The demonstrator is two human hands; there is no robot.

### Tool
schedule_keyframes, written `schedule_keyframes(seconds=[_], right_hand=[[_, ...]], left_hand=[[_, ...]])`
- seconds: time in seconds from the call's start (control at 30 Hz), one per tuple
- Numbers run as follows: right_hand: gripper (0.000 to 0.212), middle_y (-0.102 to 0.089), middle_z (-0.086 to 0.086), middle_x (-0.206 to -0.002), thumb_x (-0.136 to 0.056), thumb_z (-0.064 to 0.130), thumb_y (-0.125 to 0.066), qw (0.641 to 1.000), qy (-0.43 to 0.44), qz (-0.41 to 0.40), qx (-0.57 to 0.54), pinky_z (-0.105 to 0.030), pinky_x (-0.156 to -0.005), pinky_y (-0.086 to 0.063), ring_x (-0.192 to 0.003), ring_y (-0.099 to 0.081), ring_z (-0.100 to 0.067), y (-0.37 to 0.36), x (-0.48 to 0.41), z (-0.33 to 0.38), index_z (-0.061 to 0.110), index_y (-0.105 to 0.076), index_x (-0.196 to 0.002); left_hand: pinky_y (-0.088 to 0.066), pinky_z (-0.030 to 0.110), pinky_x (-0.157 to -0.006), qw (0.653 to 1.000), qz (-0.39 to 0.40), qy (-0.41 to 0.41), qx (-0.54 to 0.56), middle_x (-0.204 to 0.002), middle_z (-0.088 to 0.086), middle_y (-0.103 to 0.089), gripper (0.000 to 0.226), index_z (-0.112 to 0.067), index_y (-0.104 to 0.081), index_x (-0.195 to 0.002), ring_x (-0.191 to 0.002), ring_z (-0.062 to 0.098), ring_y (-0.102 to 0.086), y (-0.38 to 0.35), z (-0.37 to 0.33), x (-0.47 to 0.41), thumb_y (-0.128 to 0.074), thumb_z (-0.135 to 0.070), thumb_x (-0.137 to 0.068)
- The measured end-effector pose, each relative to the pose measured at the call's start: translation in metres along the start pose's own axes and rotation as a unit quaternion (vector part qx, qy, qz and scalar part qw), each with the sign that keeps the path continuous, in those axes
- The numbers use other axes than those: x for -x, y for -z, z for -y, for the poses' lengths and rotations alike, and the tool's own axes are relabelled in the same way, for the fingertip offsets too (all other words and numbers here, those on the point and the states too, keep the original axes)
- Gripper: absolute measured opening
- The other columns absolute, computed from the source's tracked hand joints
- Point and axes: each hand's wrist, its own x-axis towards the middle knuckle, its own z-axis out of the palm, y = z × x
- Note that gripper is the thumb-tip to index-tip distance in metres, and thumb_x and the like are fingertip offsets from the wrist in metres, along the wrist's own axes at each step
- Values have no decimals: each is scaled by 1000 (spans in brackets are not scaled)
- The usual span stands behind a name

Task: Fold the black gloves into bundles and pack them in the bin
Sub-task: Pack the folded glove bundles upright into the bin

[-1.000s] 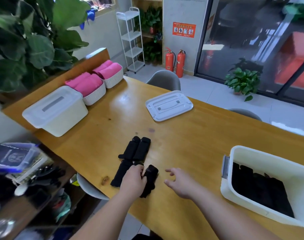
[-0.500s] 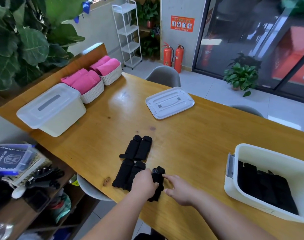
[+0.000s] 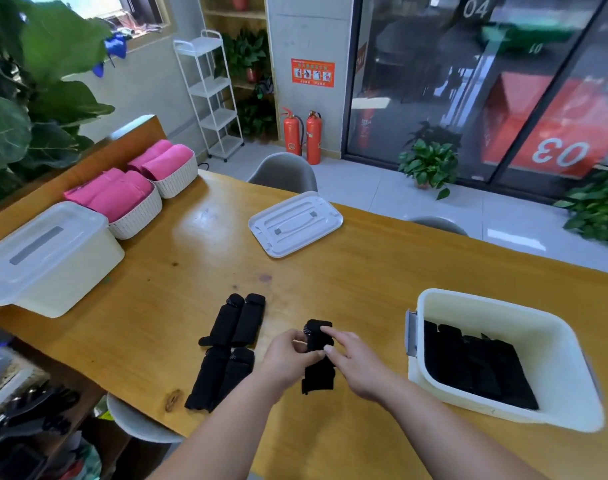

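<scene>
The left hand (image 3: pixel 288 358) and the right hand (image 3: pixel 359 367) both pinch one black glove (image 3: pixel 318 374) over the tabletop (image 3: pixel 364 271), near the bin (image 3: pixel 496 306).

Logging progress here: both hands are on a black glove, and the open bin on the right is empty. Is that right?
Not empty: the head view shows the bin already holding folded black gloves. The left hand and right hand are indeed on the black glove.
</scene>
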Motion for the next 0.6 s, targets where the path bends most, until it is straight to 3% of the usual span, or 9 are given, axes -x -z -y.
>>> schedule_keyframes(seconds=[0.1, 0.27, 0.33, 0.43, 0.6], right_hand=[[43, -48, 15, -148, -110, 39, -50, 996, 21, -74, -48, -40, -111, -48, -126, -59, -13, 34, 13, 11, 60, -47, -147], [53, -60, 21, -140, -105, 32, -63, 979, 37, -140, -143, -38, -103, -55, -109, -70, -7, 100, 46, 22, 73, -49, -136], [56, -57, 25, -141, -105, 26, -66, 968, 44, -157, -189, -40, -89, -60, -101, -74, -15, 122, 59, 18, 70, -52, -137], [56, -56, 10, -145, -106, 21, -66, 954, 50, -162, -246, -43, -95, -62, -102, -77, -19, 147, 76, 5, 62, -54, -142], [56, -60, -2, -143, -103, 9, -69, 932, 37, -152, -326, -41, -87, -65, -112, -76, -26, 166, 98, -22, 49, -62, -141]], left_hand=[[-64, 49, -92, 993, 48, -30, 101, -110, 12, -79, 42, -13, -66, -122, -96, 25, -80, -11, -38, -2, -88, -25, -89], [-60, 53, -99, 978, 111, -88, 155, -113, 15, -79, 43, -8, -64, -127, -103, 32, -79, -37, -102, 4, -86, -17, -92], [-61, 52, -99, 975, 125, -103, 155, -113, 15, -79, 41, -8, -64, -127, -103, 31, -79, -51, -122, 7, -85, -16, -92], [-61, 54, -99, 972, 145, -117, 145, -116, 18, -77, 40, -7, -65, -127, -104, 33, -78, -74, -141, 9, -85, -15, -93], [-61, 56, -98, 971, 169, -116, 127, -120, 23, -74, 42, -6, -65, -126, -105, 34, -78, -116, -151, 6, -86, -19, -92]])
